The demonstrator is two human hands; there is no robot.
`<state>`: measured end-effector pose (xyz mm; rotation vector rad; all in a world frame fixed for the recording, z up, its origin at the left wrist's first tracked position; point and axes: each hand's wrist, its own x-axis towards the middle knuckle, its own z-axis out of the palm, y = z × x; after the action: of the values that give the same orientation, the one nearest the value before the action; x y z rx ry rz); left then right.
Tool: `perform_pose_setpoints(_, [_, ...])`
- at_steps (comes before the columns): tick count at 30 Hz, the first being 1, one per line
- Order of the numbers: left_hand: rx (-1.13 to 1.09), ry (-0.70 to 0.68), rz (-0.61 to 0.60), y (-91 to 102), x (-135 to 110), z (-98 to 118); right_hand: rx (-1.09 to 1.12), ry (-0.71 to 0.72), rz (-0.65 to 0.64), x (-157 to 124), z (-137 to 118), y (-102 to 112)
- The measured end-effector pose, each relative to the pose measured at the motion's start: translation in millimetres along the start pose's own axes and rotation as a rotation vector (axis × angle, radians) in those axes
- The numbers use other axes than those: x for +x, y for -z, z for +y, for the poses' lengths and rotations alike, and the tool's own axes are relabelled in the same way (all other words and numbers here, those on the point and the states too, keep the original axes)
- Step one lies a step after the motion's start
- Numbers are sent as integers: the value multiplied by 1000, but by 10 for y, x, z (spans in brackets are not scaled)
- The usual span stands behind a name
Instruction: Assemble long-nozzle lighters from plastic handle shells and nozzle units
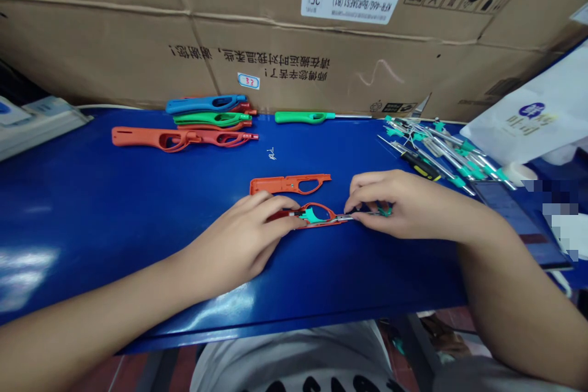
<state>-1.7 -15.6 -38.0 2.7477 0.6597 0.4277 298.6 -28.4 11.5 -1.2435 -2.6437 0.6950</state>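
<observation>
At the far left, a heap of loose shells (206, 117) is kept against the cardboard box (138, 43), apparently so that the middle of the blue surface (92, 208) is left free. One blue shell and one green shell are seen on top, with orange ones below; the number of orange ones cannot be told.

Nearer the front, the left hand (243, 239) is curled, and its fingertips are pressed on the rear end of an orange shell (321, 220), which is held flat on the surface, probably to stop it sliding. A teal trigger piece (313, 215) is seated in its opening. Just behind it, one spare orange half (289, 184) is laid open side up.

One finished green lighter (305, 116) is set by the box.

A thin metal tube (362, 215) at the shell's front end is pinched by the closed right hand (395, 205). Further right, a pile of tubes (436, 150) with teal fittings is kept within reach; there are too many, crossed over each other, to be counted.
</observation>
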Motion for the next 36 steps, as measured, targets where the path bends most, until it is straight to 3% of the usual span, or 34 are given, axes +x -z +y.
perform_pose_setpoints(11, [-8, -9, 0, 14, 11, -2, 24, -79, -36, 86, -6, -136])
perform_pose_setpoints(18, [-105, -14, 83, -36, 10, -10, -73, 69, 291, 218, 128, -313])
perform_pose_setpoints(24, [-168, 27, 208, 53, 4, -1, -198, 53, 248, 273, 215, -369])
perform_pose_setpoints(29, [-59, 25, 148, 104, -5, -8, -211, 18, 250, 273, 186, -345])
perform_pose_setpoints(36, [-81, 35, 132, 89, 21, -21, -191, -39, 262, 291, 130, -362])
